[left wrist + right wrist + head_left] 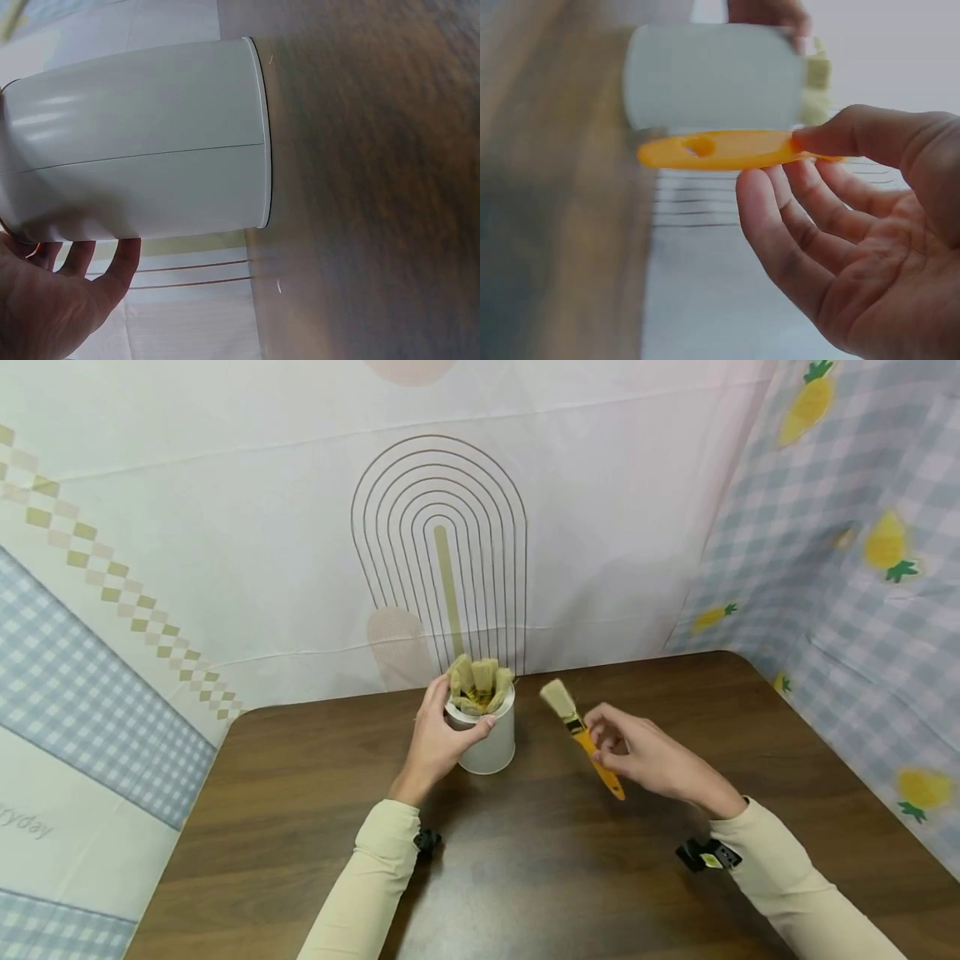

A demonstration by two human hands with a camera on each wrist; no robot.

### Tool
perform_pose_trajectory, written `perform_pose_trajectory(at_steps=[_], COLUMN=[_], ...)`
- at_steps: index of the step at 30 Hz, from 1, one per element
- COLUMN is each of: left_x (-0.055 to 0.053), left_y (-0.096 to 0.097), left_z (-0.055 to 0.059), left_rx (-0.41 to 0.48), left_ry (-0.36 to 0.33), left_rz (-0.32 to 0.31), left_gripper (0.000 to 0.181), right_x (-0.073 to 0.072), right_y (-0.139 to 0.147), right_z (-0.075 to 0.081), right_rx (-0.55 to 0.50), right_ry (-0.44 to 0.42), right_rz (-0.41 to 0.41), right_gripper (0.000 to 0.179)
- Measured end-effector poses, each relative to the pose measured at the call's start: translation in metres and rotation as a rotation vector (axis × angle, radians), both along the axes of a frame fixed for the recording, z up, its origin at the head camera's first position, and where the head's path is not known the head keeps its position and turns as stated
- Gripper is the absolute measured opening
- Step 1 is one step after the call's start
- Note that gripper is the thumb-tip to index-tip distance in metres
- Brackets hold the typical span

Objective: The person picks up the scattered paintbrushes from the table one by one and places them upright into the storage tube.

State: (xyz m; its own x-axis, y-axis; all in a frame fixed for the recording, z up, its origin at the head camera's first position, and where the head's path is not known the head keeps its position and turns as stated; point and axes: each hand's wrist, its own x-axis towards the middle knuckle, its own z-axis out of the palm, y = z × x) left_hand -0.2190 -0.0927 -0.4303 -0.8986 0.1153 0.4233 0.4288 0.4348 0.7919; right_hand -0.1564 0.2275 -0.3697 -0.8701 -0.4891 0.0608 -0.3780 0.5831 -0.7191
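A pale grey-white can (pixel 487 747) stands upright on the brown table, with several paintbrushes (pixel 482 681) in it, bristles up. My left hand (pixel 438 735) grips the can near its top rim, thumb in front and fingers round the far left side; the left wrist view shows those fingers (pixel 120 262) against the can's wall (pixel 135 142). To the right of the can, my right hand (pixel 637 747) pinches a single paintbrush (pixel 591 752) between thumb and fingers. Its pale bristles point up and left, its orange handle (pixel 727 150) down, and it is apart from the can.
The wood-grain table (pixel 300 827) has rounded far corners. Behind it hangs a white cloth (pixel 615 527) with printed arches, and a checked cloth (pixel 847 610) with pineapple prints hangs at the right. A small pale bristle (pixel 279 286) lies near the can.
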Motion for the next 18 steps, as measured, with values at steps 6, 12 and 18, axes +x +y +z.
perform_pose_trajectory(at_steps=[6, 12, 18], left_x=[0.001, -0.002, -0.001], left_y=[-0.006, -0.001, 0.001], left_z=[0.001, 0.0, 0.001], left_rx=[0.012, 0.002, -0.004], left_ry=[-0.001, -0.014, -0.012], left_rz=[0.023, -0.006, 0.009], left_gripper=[0.084, 0.082, 0.083], right_x=[-0.013, -0.022, -0.036], right_y=[-0.027, -0.048, -0.071], right_z=[0.027, 0.058, 0.085], right_rx=[-0.11, -0.211, -0.333], right_ry=[0.081, 0.122, 0.171], right_rz=[-0.076, -0.131, -0.136], right_gripper=[0.035, 0.025, 0.037])
